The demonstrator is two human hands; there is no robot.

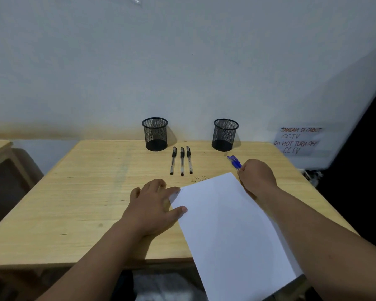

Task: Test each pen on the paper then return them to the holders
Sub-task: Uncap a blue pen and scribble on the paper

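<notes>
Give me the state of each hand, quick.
Left hand: open, fingers flat, pressing the paper's left edge.
Right hand: closed around the blue pens.

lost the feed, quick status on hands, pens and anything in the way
Left hand flat on paper. Right hand grips blue pens. Three black pens on table, both holders empty. Nothing blocking.

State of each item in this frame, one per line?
Left holder: upright, empty.
Right holder: upright, empty.
Black pens: three, capped, lying side by side.
Blue pens: bunched in right hand.
Paper: flat, overhanging the edge, under left hand.
</notes>
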